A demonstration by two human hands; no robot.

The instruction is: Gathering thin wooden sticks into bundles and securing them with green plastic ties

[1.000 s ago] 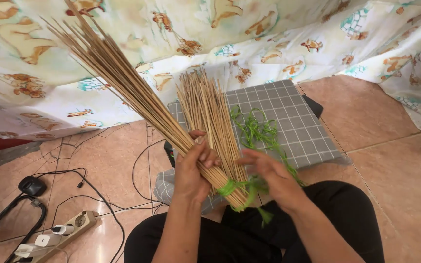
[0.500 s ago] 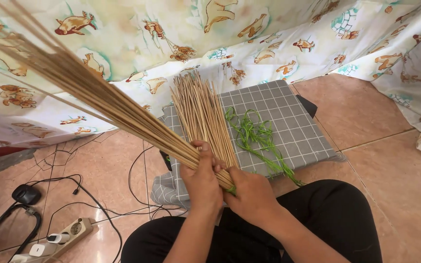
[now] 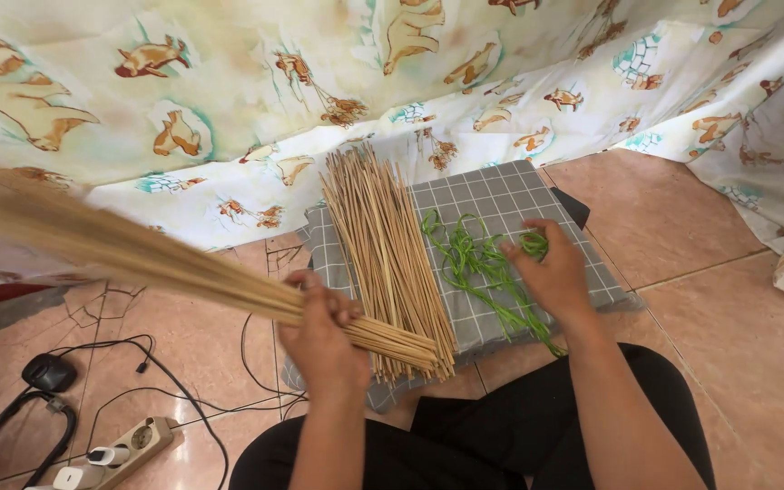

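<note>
The right hand (image 3: 551,272) has left the bundle of sticks (image 3: 165,268) and now pinches a green string (image 3: 474,263) at centre frame. The left hand (image 3: 319,331) stays clenched around the bundle, swung toward the left edge.

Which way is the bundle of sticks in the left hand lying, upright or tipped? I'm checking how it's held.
Tipped. The bundle of sticks lies nearly level in the left hand, its blurred long end pointing left.

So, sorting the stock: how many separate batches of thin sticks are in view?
2. One bundle of sticks is gripped in the left hand; one loose pile of sticks lies on the grey checked cushion.
</note>
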